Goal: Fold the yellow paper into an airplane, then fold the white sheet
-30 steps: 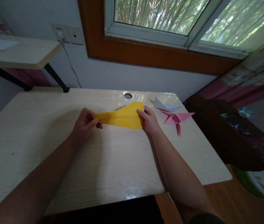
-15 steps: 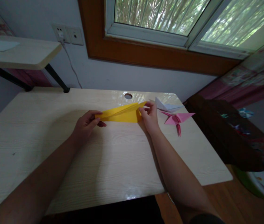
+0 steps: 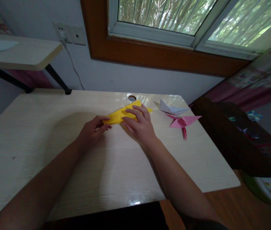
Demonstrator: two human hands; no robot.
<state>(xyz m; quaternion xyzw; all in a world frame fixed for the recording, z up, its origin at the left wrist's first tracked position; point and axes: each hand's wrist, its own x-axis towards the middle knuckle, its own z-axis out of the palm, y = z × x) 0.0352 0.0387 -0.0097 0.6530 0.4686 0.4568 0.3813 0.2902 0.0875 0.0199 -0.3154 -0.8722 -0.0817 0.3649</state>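
head view: yellow paper (image 3: pixel 116 116) is over the middle of the desk (image 3: pixel 125 169), just nearer the person than the round hole (image 3: pixel 132 98). it looks folded, long, narrow toward its left end. left hand (image 3: pixel 89 130) has that narrow end pinched, thumb against fingers. right hand (image 3: pixel 143 125) lies over the wider part, fingers spread on top; cannot tell if its thumb grips underneath or the fingers only press. a yellow corner pokes out past the right fingers. can't tell if the sheet is flat on the desk or slightly raised.

step looks like folding/creasing, my read. to do it well: left pinch firm but light so the tip doesn't crumple, line edges up before pressing, run fingers along the fold from the pinched end outward, paper backed by the desk.

pink folded paper (image 3: pixel 181 122) and white folded paper (image 3: pixel 167 108) sit right of the right hand, untouched.
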